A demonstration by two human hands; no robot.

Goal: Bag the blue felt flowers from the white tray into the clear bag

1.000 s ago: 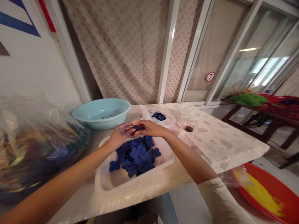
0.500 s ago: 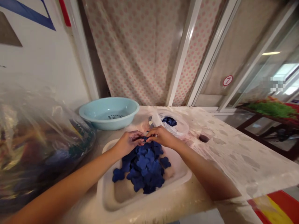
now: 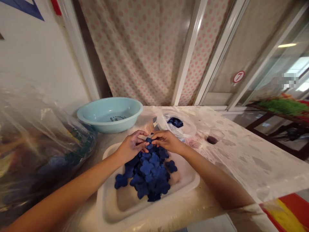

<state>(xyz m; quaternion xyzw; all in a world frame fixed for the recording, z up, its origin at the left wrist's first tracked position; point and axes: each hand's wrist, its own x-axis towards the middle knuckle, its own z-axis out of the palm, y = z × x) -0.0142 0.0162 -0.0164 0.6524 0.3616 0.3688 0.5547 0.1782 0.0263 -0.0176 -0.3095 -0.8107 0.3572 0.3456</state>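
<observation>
Left hand (image 3: 131, 146) and right hand (image 3: 167, 141) meet half-closed, fingertips pinching a small navy-blue clover-shaped piece (image 3: 149, 140) just above a heap of matching blue pieces (image 3: 147, 172) in a white plastic tray (image 3: 185, 190).

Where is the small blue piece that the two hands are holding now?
In the head view, the small blue piece is between the left hand and right hand, just above the blue heap in the white tray.
</observation>
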